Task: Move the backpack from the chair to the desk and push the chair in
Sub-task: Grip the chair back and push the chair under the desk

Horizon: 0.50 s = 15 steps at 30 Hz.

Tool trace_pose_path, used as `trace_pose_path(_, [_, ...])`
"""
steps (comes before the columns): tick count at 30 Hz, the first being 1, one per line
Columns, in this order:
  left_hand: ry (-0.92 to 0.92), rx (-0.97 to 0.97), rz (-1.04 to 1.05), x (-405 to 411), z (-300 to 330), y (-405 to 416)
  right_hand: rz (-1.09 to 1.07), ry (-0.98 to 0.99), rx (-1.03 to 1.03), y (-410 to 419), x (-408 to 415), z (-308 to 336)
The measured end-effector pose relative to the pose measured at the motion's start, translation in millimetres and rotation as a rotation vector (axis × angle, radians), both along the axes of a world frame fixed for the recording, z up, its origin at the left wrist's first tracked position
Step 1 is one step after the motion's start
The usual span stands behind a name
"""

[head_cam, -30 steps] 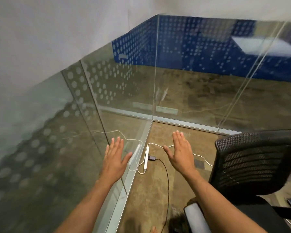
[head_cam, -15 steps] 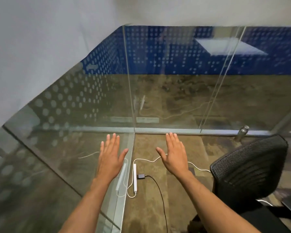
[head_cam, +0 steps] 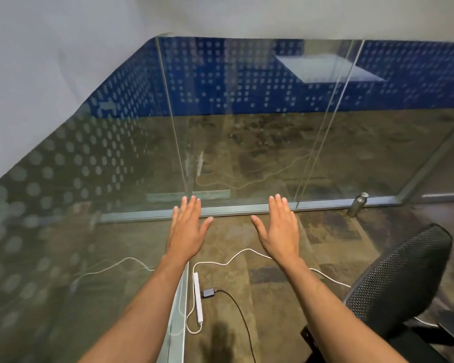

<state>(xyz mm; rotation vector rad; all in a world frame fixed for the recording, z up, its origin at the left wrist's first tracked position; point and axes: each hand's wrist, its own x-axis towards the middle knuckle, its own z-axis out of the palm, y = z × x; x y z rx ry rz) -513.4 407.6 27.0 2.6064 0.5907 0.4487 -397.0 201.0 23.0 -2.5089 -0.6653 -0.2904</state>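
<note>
Both arms are out front, the left hand (head_cam: 186, 231) and right hand (head_cam: 279, 231) flat, palms down, fingers spread, holding nothing above the brown carpet. The black mesh-backed office chair (head_cam: 401, 286) sits low on the right, well apart from both. A white power strip (head_cam: 198, 297) lies below, and a metal bottle (head_cam: 358, 204) stands by the glass wall (head_cam: 247, 158).

Both hands, left hand (head_cam: 186, 231) and right hand (head_cam: 279, 231), are flat and empty above the floor; the chair (head_cam: 401, 281) stands at right, near a power strip (head_cam: 197, 297).
</note>
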Motion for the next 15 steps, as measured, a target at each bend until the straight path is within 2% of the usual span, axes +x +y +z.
trace_pose_path(15, [0.008,0.02,-0.145,200.2,-17.3,48.8,-0.13,0.048,-0.051,6.9,182.3,-7.2])
